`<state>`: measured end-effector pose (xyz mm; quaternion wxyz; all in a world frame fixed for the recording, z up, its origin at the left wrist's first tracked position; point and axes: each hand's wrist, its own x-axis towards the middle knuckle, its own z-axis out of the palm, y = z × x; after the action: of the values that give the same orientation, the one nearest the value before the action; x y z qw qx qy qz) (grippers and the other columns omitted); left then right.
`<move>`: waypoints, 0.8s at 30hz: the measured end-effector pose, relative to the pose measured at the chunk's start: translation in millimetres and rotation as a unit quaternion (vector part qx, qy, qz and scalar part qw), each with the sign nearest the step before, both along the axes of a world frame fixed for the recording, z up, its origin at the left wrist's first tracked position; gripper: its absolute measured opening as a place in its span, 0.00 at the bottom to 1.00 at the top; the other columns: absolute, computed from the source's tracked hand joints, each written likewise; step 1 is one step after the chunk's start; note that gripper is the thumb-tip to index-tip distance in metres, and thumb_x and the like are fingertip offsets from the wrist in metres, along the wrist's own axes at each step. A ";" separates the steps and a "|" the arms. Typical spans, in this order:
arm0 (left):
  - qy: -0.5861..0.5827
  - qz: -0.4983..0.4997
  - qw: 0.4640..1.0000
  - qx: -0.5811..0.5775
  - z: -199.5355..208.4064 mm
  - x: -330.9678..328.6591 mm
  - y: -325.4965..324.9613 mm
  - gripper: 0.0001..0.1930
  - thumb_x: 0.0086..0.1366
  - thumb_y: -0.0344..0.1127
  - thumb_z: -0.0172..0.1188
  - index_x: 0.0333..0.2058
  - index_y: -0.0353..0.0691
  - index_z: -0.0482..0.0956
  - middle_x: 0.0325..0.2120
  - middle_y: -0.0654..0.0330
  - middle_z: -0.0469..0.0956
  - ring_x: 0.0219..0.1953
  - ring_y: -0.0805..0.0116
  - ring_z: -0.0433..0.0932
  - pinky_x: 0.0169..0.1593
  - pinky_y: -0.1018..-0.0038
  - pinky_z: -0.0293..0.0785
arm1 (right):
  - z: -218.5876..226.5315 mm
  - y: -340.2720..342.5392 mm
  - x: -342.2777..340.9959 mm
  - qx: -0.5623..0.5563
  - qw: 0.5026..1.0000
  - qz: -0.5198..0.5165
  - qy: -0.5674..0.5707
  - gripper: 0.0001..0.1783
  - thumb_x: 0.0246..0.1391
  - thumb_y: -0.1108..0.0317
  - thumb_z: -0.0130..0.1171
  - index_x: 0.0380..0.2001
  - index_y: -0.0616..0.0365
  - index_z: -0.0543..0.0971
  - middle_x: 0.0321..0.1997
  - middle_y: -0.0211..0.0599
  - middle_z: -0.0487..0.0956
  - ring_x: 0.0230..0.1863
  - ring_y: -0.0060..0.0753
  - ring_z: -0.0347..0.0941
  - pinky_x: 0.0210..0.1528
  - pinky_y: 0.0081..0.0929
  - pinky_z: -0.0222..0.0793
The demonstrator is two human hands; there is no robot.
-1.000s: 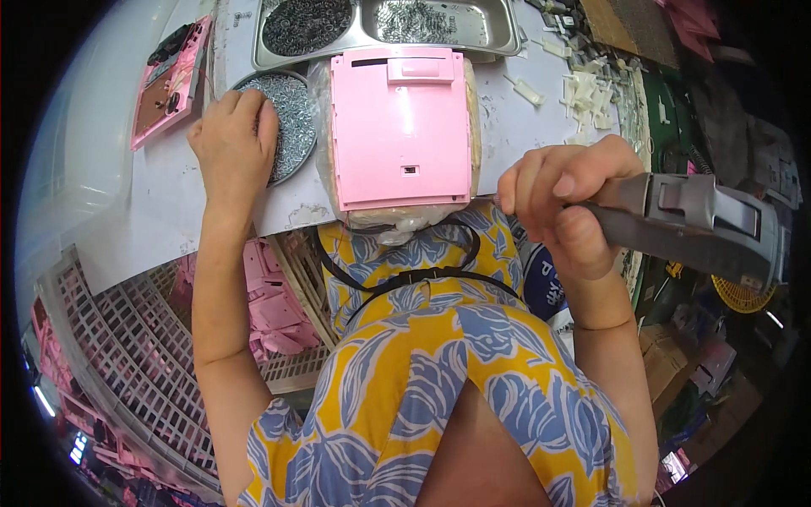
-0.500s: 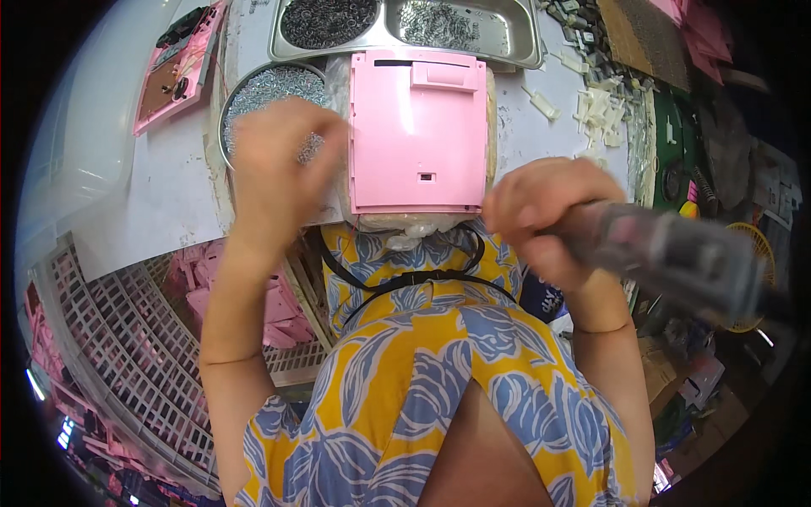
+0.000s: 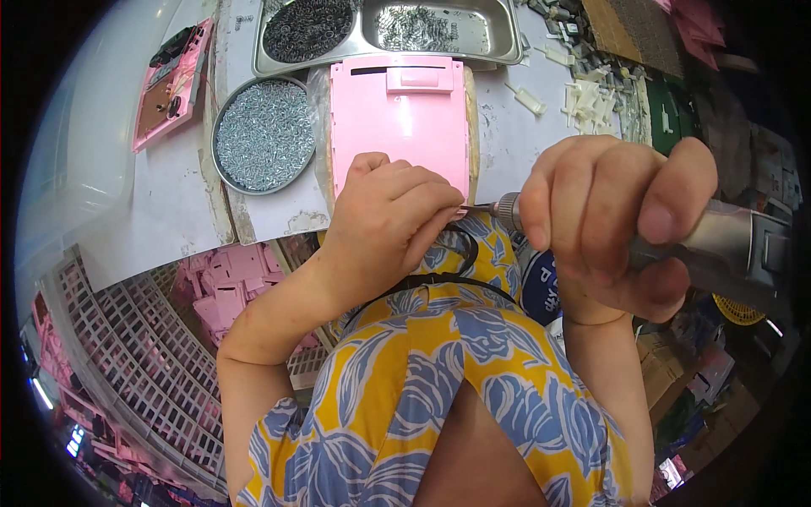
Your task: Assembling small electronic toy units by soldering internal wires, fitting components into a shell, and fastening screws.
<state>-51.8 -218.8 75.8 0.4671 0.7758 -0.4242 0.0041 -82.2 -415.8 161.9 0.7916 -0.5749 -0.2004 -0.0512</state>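
Left: a round bowl (image 3: 254,192) holds small silvery screws (image 3: 264,135). Centre: the left hand (image 3: 393,215) pinches thumb and fingers together over the near right corner of the pink panel (image 3: 401,122); what lies between them cannot be told. Right: the bit (image 3: 477,207) reaches these fingertips, the right hand (image 3: 604,215) curled around its power screwdriver (image 3: 726,245). Screw-fastening appears in hand; the next move probably calls for straight alignment and steady pressure.

Head view, taken by the left of two side-by-side head-worn fisheye cameras. The lens faces downward, past the yellow-and-blue leaf-patterned cloth garment (image 3: 355,397) across the lower field, to the flat white worktop (image 3: 173,190) beyond. Bare left hand (image 3: 389,215) and bare right hand (image 3: 604,211) appear at close range, near mid-field.
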 end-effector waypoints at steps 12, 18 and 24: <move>-0.036 0.002 0.999 0.022 -0.2 3.2 6.2 0.08 0.54 0.28 0.69 0.31 0.43 0.79 0.26 0.65 0.79 0.28 0.65 0.76 0.40 0.66 0.64 | -10.0 9.1 5.8 -0.002 1.000 0.021 0.021 0.18 0.62 0.50 0.65 0.39 0.45 0.69 0.17 0.18 0.70 0.15 0.18 0.65 0.28 0.24 0.70; -0.061 0.040 0.997 0.001 -11.2 12.5 -3.6 0.06 0.57 0.31 0.67 0.30 0.42 0.77 0.23 0.62 0.76 0.27 0.59 0.75 0.39 0.63 0.67 | -18.1 3.3 8.4 -0.006 0.998 -0.061 -0.002 0.13 0.64 0.57 0.61 0.42 0.50 0.70 0.18 0.23 0.68 0.17 0.21 0.62 0.29 0.27 0.69; 0.016 0.037 0.999 0.027 -15.1 27.5 -1.7 0.11 0.60 0.30 0.65 0.24 0.37 0.72 0.19 0.56 0.68 0.24 0.55 0.69 0.30 0.63 0.64 | -57.8 -17.8 41.0 -0.004 0.998 -0.040 -0.056 0.09 0.66 0.65 0.54 0.45 0.55 0.69 0.18 0.26 0.63 0.19 0.23 0.59 0.33 0.33 0.67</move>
<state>-24.3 -220.5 60.7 0.4520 0.8035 -0.3873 -0.0024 -41.2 -433.6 104.1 0.7744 -0.5816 -0.2215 -0.1141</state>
